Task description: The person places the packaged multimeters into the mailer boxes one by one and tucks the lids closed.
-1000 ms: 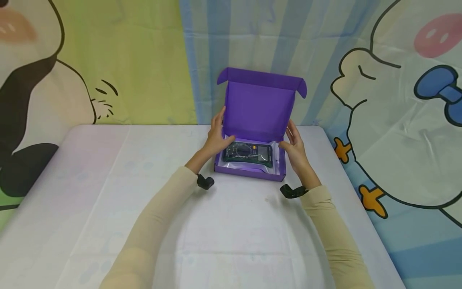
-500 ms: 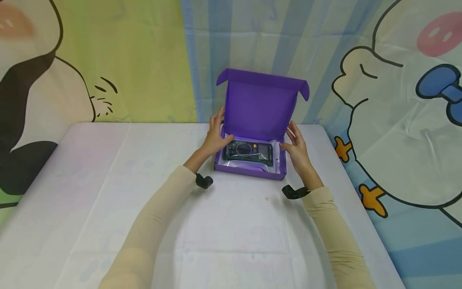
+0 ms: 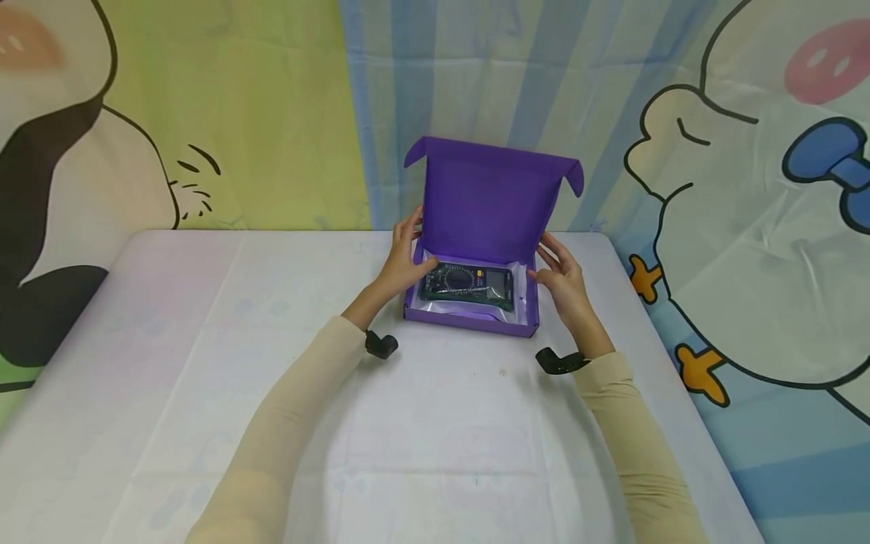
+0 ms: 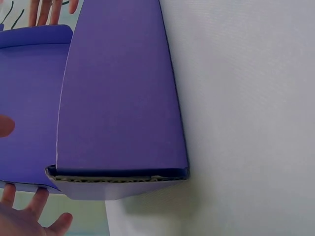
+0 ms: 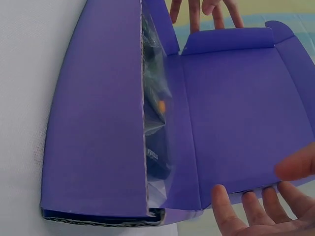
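Left sleeve [image 3: 299,419] and right sleeve [image 3: 632,438] are beige. From the head view's centre, a black, bent left wrist camera [image 3: 382,346] sits toward seven o'clock, a black right wrist camera [image 3: 559,361] toward four.

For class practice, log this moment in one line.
purple box: open | multimeter: bagged inside | left hand, right hand: at opposite sides
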{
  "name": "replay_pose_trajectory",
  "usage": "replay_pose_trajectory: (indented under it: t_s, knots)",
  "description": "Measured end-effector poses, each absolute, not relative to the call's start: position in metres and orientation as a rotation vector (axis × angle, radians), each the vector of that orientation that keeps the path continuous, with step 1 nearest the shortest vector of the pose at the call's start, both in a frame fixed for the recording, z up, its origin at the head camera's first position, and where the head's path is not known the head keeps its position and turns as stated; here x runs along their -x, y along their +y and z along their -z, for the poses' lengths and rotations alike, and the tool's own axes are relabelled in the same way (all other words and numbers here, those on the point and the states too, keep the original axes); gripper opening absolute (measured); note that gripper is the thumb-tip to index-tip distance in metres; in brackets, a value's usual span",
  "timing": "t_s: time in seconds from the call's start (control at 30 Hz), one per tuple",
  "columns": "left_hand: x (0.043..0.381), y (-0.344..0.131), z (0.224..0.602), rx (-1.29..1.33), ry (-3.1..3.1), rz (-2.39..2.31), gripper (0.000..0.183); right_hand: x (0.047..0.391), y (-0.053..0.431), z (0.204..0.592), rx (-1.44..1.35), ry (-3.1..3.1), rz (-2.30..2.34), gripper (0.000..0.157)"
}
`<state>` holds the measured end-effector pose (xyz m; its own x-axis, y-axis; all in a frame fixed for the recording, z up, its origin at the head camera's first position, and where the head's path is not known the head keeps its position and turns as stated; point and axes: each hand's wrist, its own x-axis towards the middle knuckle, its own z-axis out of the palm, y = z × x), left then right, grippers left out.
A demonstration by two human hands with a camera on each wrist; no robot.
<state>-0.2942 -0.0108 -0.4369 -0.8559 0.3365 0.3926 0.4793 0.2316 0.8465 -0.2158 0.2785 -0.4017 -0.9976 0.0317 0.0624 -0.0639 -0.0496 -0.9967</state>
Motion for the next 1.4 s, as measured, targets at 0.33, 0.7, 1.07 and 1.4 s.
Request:
replay_pose_trajectory:
  t_s: [0.33,0.7,1.07,1.4]
  knots:
    - [0.292,-0.015,0.443,0.917,-2.255,1.705,0.091,0.215,0.283,0.403,0.015,-2.115,-2.221,0.069]
    - [0.284,-0.02,0.443,0.971,-2.306,1.698,0.095,0.212,0.289,0.406,-0.037,-2.066,-2.257,0.063]
    - [0.256,-0.026,0.412,0.973,-2.366,1.759,0.085,0.211,0.293,0.41,-0.052,-2.074,-2.262,0.059]
    - [0.278,-0.029,0.447,1.013,-2.362,1.719,0.095,0.204,0.297,0.411,-0.088,-2.222,-2.168,0.059]
